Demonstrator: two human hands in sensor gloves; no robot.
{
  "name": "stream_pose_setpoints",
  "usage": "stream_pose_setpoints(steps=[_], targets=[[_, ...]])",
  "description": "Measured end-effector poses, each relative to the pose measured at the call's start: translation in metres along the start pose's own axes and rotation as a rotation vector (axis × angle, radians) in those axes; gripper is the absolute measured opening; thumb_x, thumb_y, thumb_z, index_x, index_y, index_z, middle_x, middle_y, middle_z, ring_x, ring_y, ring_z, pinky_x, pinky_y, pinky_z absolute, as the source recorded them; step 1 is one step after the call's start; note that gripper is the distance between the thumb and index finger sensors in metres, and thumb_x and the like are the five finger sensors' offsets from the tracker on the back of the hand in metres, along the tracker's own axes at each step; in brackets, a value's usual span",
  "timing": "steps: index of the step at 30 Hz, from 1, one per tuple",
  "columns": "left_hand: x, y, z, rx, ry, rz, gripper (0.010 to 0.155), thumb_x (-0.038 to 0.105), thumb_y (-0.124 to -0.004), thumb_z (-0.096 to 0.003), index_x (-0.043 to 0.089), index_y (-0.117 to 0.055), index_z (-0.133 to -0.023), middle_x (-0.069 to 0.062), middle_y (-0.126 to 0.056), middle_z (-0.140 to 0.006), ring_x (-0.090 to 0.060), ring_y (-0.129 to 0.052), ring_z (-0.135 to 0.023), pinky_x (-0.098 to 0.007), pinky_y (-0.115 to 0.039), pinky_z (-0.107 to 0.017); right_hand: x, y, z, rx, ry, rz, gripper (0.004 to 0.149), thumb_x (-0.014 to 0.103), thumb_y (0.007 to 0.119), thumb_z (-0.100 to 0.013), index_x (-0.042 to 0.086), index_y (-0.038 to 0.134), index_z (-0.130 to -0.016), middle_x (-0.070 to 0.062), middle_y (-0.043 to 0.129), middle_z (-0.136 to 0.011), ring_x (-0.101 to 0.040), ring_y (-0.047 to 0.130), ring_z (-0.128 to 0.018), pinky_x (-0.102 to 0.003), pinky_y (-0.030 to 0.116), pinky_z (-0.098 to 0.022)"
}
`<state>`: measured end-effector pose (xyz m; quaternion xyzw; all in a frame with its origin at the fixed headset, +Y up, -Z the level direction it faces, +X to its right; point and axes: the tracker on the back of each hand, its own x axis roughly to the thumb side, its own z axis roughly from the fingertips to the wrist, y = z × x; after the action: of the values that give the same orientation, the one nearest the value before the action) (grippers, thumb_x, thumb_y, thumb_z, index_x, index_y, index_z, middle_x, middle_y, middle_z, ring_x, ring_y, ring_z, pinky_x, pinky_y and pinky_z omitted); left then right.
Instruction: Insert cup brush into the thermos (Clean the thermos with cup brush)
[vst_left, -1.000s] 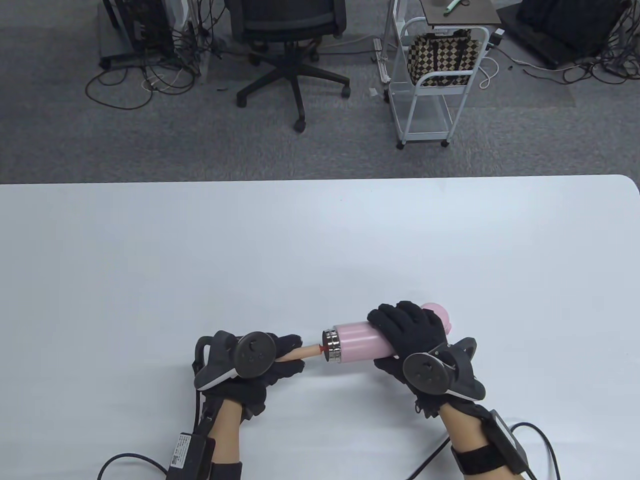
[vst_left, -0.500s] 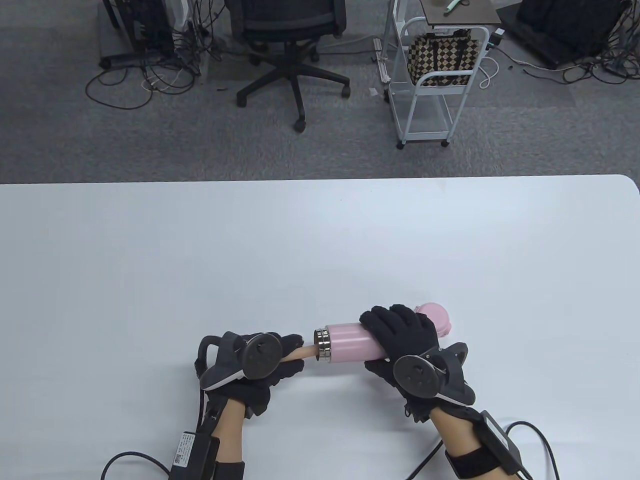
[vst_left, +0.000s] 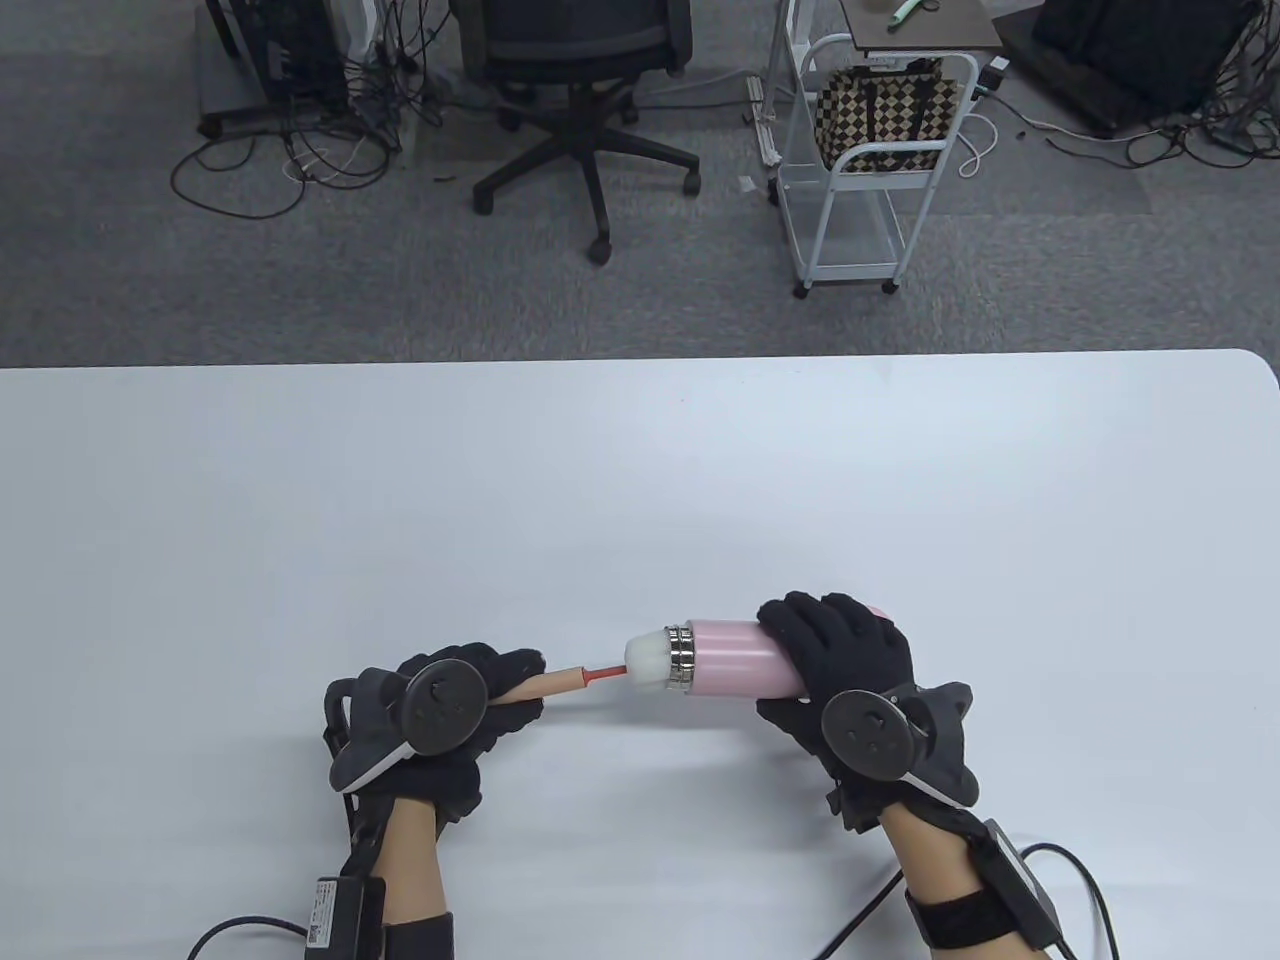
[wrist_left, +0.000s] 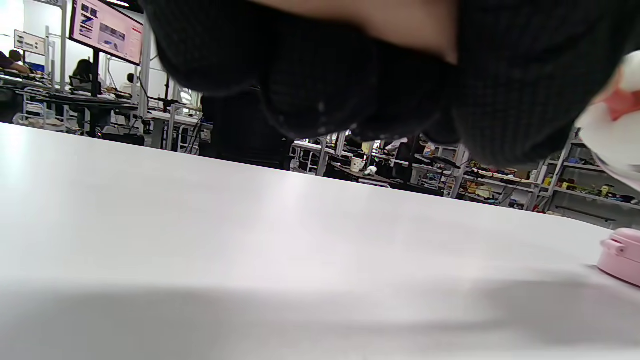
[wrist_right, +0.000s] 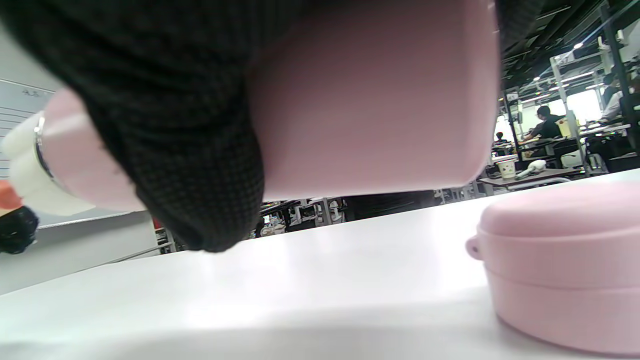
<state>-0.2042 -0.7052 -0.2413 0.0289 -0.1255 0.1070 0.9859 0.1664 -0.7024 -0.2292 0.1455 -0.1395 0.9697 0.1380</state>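
Observation:
My right hand (vst_left: 840, 660) grips a pink thermos (vst_left: 740, 660) that lies sideways above the table, its steel-ringed mouth (vst_left: 680, 658) pointing left. My left hand (vst_left: 470, 695) grips the wooden handle (vst_left: 550, 684) of the cup brush. The brush's white sponge head (vst_left: 648, 660) sticks partly out of the mouth, with the red neck (vst_left: 603, 673) showing. In the right wrist view the thermos body (wrist_right: 370, 100) fills the top, with my gloved fingers (wrist_right: 170, 130) around it and the sponge (wrist_right: 30, 175) at the left.
The pink thermos lid (wrist_right: 565, 260) sits on the white table (vst_left: 640, 480) behind my right hand; it also shows in the left wrist view (wrist_left: 622, 255). Glove cables trail off the front edge. An office chair (vst_left: 580, 90) and a white cart (vst_left: 870, 150) stand beyond the table.
The brush has slid out of the thermos: first only the handle showed at the mouth, now the red neck and sponge head are outside. My left hand moved left, the thermos moved slightly right.

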Motion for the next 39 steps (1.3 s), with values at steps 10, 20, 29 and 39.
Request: stream_pose_setpoints(steps=[10,20,29,39], targets=[[-0.018,0.003,0.005,0.079,0.081,0.025,0.048,0.055,-0.098,-0.0452,0.041,-0.087,-0.090,0.013,-0.100,-0.069,-0.007,-0.102,-0.049,-0.043,-0.083,-0.052,-0.025,-0.008,0.000,-0.056,0.120,0.023,0.084,0.053,0.099,-0.036,0.038,0.051,-0.104,0.006,0.047,-0.116,-0.043,0.048,-0.110,-0.066,0.051,-0.070],[-0.001,0.002,0.002,0.037,0.022,-0.019,0.048,0.055,-0.098,-0.0450,0.042,-0.087,-0.090,0.014,-0.100,-0.069,-0.007,-0.102,-0.049,-0.043,-0.082,-0.053,-0.010,0.000,0.000,-0.027,0.024,0.049,0.084,0.053,0.099,-0.036,0.039,0.051,-0.104,0.006,0.047,-0.116,-0.042,0.048,-0.110,-0.066,0.052,-0.070],[0.007,0.005,0.000,0.006,-0.011,0.008,0.046,0.051,-0.102,-0.0444,0.042,-0.089,-0.087,0.014,-0.103,-0.064,-0.008,-0.104,-0.045,-0.044,-0.084,-0.052,-0.011,-0.001,0.001,-0.035,0.013,0.006,0.084,0.052,0.099,-0.036,0.039,0.052,-0.103,0.006,0.048,-0.115,-0.043,0.050,-0.109,-0.064,0.054,-0.070],[0.022,-0.002,-0.005,-0.085,-0.051,-0.091,0.044,0.049,-0.101,-0.0460,0.041,-0.088,-0.088,0.013,-0.103,-0.063,-0.008,-0.102,-0.043,-0.045,-0.083,-0.051,0.006,0.009,0.002,0.032,-0.122,0.037,0.083,0.053,0.100,-0.034,0.041,0.053,-0.102,0.009,0.049,-0.115,-0.041,0.050,-0.110,-0.065,0.055,-0.069]])
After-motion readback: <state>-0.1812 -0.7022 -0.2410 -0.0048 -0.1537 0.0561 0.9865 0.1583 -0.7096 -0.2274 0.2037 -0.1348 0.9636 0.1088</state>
